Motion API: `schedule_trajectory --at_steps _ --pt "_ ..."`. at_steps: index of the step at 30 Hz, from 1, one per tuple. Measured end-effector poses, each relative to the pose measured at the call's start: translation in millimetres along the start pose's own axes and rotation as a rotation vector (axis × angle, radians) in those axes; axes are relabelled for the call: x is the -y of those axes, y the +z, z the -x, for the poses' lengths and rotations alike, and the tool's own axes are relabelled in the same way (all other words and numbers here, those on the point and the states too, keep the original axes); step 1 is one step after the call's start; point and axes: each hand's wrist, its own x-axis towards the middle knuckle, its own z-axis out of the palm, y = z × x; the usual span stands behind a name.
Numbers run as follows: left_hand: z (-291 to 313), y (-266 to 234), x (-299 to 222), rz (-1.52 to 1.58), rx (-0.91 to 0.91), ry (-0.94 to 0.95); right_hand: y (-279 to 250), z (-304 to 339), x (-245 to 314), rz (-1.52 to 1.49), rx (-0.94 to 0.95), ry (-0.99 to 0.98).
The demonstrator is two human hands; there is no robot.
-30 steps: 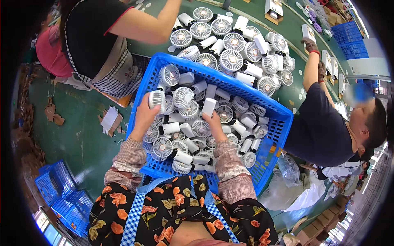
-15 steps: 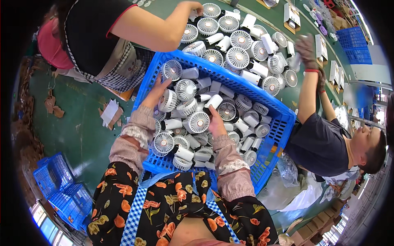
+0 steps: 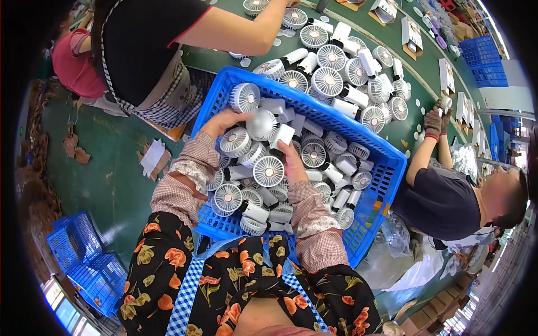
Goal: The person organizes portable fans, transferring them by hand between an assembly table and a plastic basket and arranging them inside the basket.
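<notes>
A blue plastic crate (image 3: 330, 116) in front of me holds many small white handheld fans with round grilles and stubby handles. My left hand (image 3: 225, 120) reaches over the crate's left side, its fingers closed at the edge of a motion-blurred fan (image 3: 262, 124). Inside the crate, my right hand (image 3: 292, 163) has its thumb against the white handle (image 3: 282, 135) of another fan, whose round head (image 3: 269, 171) faces up. Most of the right fingers are hidden behind the fans.
Beyond the crate, more fans (image 3: 327, 82) lie heaped on a green table (image 3: 392, 134). A co-worker in black (image 3: 145, 50) reaches across at upper left. Another, with gloved hands (image 3: 436, 120), stands at right beside a row of open boxes (image 3: 447, 75). Blue crates (image 3: 92, 280) sit at lower left.
My left hand has moved right, from the crate's side onto a fan. My right hand's fan handle has shifted slightly left. The gloved co-worker's hands have come together farther right.
</notes>
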Motion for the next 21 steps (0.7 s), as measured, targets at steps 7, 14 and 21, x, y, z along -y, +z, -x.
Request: schedule_trajectory --at_steps 7,14,21 --pt "-2.6 16.6 -10.1 -0.024 0.078 0.003 3.3 -6.9 1.0 -0.118 -0.017 -0.117" --pt "-3.4 5.4 -15.7 0.04 0.243 -0.102 14.0 -8.3 9.9 -0.07 0.013 -0.021" --pt "26.3 32.8 -21.3 0.063 0.246 -0.102 17.7 13.2 4.0 -0.092 0.069 0.0"
